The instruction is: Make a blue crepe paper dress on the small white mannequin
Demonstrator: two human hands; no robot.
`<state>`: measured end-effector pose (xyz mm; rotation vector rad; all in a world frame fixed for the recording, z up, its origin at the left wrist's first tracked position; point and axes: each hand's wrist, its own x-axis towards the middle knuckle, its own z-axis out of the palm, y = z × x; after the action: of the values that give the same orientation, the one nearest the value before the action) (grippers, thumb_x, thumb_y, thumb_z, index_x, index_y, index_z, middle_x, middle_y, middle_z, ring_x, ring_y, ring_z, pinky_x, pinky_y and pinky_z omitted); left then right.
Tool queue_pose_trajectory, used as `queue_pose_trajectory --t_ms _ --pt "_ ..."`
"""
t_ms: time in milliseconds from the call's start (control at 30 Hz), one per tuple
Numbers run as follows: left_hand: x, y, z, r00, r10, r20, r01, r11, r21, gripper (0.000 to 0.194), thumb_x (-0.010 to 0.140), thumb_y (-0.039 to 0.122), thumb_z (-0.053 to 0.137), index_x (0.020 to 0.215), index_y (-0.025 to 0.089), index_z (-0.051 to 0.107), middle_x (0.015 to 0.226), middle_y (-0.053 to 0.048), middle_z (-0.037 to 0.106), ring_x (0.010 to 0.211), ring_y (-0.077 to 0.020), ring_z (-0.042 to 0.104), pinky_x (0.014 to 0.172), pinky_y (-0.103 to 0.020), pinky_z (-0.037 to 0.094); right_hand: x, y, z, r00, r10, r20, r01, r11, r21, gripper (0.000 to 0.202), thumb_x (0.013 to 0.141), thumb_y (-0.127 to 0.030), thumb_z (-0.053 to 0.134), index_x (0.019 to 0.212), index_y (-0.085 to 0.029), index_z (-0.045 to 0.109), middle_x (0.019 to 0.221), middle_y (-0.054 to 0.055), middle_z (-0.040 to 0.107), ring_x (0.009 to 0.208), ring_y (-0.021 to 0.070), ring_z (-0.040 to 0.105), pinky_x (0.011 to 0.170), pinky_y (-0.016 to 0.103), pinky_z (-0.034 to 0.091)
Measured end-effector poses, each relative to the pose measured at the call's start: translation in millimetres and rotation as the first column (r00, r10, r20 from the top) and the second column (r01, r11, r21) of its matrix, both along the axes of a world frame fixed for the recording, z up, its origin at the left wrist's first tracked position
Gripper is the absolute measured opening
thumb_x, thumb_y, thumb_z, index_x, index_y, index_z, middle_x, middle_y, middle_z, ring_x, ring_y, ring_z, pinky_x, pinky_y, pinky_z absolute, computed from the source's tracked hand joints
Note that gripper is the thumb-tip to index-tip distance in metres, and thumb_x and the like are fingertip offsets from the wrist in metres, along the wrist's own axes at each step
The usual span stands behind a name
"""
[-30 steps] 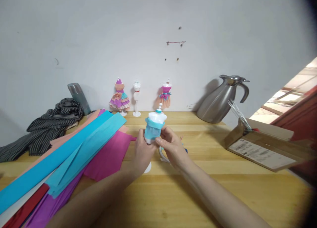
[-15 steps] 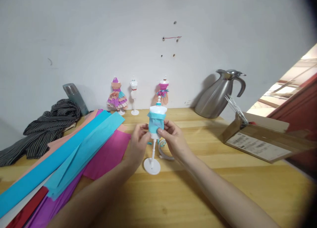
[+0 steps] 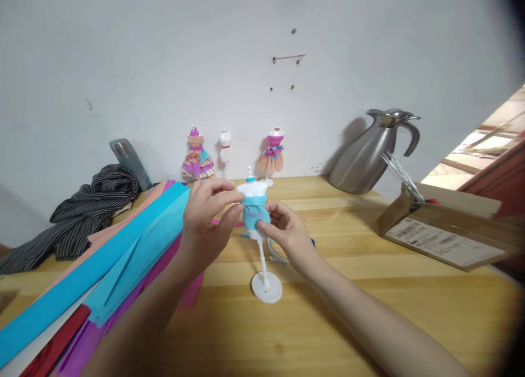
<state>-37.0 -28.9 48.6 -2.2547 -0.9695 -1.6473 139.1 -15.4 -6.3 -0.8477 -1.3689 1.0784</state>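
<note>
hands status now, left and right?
Left hand: pinching the blue paper on the mannequin.
Right hand: gripping the mannequin's waist.

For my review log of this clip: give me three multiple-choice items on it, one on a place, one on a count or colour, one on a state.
1. Where does the steel jug stand?
A. far right by the wall
B. on the paper sheets
C. inside the cardboard box

2. What colour is the paper wrapped on the held mannequin?
A. red
B. blue
C. yellow

3. How is that mannequin?
A. lying flat
B. upright on its base
C. hanging from the wall

Answers:
1 A, it stands against the wall.
2 B, a blue band circles the torso.
3 B, left hand and right hand pinch it above its base.
</note>
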Motion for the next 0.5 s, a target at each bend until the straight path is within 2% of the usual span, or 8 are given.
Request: queue_pose_trajectory --t_ms 67,167,300,433,500 --pt "-2 -5 8.0 0.993 -0.002 -0.121 0.002 1.000 -0.001 0.010 0.087 0.022 0.059 0.091 0.022 0.067 0.100 -0.006 0.065 0.093 -0.0182 0.058 0.082 -0.035 0.046 -2 -4 2.6 0.997 -0.024 0.078 0.019 0.998 0.061 0.022 0.067 -0.030 0.069 0.080 -0.020 0.055 0.074 0.000 0.059 0.066 0.0149 0.056 0.062 0.029 0.049" --pt "0 -8 11.7 0.977 0.022 -0.212 -0.027 0.999 -0.022 0.011 0.088 0.024 0.057 0.091 0.021 0.067 0.098 -0.007 0.064 0.092 -0.0195 0.057 0.082 -0.036 0.045 -4 -11 5.0 0.981 -0.081 0.176 0.057 0.989 0.136 0.016 0.068 -0.028 0.066 0.077 -0.020 0.056 0.073 0.000 0.059 0.069 0.0158 0.056 0.066 0.031 0.049" --pt "3 -8 10.8 0.968 0.061 -0.243 -0.075 0.996 -0.049 0.008 0.086 0.024 0.059 0.087 0.018 0.065 0.096 -0.008 0.062 0.093 -0.0211 0.055 0.082 -0.037 0.045 -7 -17 4.4 0.958 -0.144 0.247 0.099 0.977 0.189 0.013 0.070 -0.027 0.065 0.079 -0.020 0.058 0.075 0.001 0.062 0.071 0.0168 0.058 0.070 0.033 0.049" --pt "5 -10 12.1 0.959 0.096 -0.268 -0.112 0.993 -0.044 0.001 0.081 0.018 0.061 0.080 0.019 0.062 0.099 -0.007 0.061 0.092 -0.0215 0.053 0.081 -0.038 0.045 -9 -21 3.8 0.942 -0.156 0.298 0.094 0.973 0.213 0.012 0.072 -0.026 0.063 0.081 -0.020 0.058 0.076 0.001 0.063 0.072 0.0169 0.058 0.071 0.034 0.049" --pt "6 -11 13.0 0.955 0.114 -0.274 -0.127 0.992 -0.028 0.005 0.080 0.015 0.060 0.077 0.019 0.060 0.098 -0.007 0.061 0.091 -0.0211 0.053 0.080 -0.037 0.044 -10 -22 4.5 0.934 -0.169 0.314 0.096 0.968 0.233 0.011 0.073 -0.025 0.063 0.082 -0.020 0.059 0.076 0.000 0.063 0.072 0.0168 0.058 0.071 0.034 0.048"
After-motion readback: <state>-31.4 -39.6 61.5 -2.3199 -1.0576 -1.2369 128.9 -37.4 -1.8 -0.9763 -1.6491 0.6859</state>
